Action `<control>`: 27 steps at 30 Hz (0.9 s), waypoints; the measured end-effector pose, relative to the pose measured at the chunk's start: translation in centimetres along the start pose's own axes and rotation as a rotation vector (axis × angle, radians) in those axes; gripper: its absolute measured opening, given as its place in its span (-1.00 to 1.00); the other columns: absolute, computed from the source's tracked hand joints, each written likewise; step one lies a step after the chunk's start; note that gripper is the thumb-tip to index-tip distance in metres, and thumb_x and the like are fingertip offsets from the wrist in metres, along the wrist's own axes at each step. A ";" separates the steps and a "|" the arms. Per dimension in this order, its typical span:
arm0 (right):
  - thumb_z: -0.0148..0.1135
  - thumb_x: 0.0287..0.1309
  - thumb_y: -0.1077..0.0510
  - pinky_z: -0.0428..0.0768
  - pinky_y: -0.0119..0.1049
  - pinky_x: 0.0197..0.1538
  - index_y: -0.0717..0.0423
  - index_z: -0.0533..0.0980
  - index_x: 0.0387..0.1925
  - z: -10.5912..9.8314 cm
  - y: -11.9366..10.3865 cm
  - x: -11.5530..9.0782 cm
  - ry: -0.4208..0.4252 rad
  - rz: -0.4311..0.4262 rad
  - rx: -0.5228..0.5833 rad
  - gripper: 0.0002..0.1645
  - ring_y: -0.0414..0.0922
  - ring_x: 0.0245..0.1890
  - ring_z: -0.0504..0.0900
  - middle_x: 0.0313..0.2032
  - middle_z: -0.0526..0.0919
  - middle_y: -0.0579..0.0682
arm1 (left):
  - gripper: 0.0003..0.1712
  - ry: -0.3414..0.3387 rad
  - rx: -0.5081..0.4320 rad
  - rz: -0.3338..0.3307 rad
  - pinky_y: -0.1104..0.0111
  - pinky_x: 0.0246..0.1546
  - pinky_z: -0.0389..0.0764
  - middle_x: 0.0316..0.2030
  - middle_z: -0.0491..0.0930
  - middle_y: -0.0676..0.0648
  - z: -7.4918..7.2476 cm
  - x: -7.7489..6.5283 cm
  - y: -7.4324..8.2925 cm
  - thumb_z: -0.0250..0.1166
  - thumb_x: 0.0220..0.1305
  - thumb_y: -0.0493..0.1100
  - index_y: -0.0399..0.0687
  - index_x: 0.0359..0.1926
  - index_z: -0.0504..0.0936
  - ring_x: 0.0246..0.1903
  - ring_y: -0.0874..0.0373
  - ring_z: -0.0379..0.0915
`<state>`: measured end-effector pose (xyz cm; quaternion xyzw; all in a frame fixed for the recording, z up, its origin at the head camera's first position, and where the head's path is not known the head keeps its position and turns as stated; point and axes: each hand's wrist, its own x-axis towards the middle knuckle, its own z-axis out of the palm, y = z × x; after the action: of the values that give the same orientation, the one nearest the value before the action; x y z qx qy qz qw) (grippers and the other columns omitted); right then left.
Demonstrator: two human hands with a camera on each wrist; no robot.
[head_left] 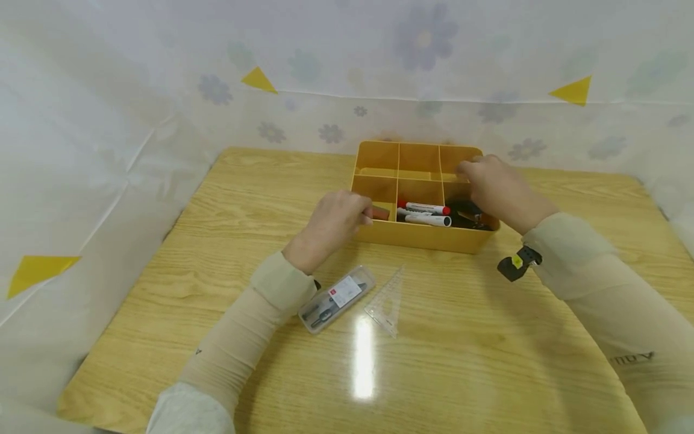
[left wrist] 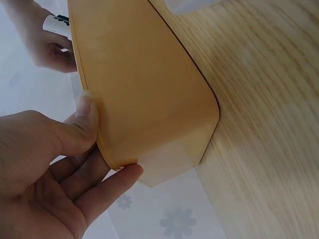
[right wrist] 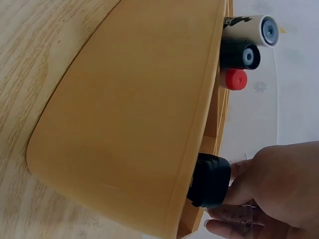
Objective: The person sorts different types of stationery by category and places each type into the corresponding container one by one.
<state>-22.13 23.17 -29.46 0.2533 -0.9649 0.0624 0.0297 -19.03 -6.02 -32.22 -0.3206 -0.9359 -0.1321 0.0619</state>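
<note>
My left hand (head_left: pixel 335 220) grips the near left corner of a yellow compartment box (head_left: pixel 423 237); in the left wrist view the thumb lies on its front wall (left wrist: pixel 144 74). My right hand (head_left: pixel 500 187) is over the box's right-hand compartments. In the right wrist view its fingers hold a clear plastic measuring piece with printed marks (right wrist: pixel 245 221), mostly hidden by the hand. A black object (right wrist: pixel 212 180) sticks up from the near right compartment beside those fingers. Several markers (head_left: pixel 428 220) lie in the near middle compartment, and a reddish-brown block (head_left: pixel 381 212) in the near left one.
In front of the box, a clear case with a compass (head_left: pixel 336 299) lies beside a transparent set square (head_left: pixel 387 304) on the wooden table (head_left: pixel 461 349). A white flowered sheet (head_left: pixel 336 54) hangs behind the table's far edge.
</note>
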 end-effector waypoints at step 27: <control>-0.04 0.02 0.42 0.48 0.09 -0.13 0.32 0.47 -0.13 0.1 -0.7 -1.2 0.117 -0.081 0.011 -0.67 0.20 -0.22 0.46 -0.19 0.53 0.28 | -0.87 0.009 -0.017 0.001 0.43 -0.40 0.51 -0.42 0.63 0.04 0.3 0.2 0.0 0.28 0.14 -0.09 -0.04 -0.40 0.63 -0.47 0.25 0.45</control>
<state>-20.71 23.13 -29.59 0.2881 -0.9502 0.0809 0.0870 -19.19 -5.85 -32.49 -0.3208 -0.9344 -0.1414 0.0634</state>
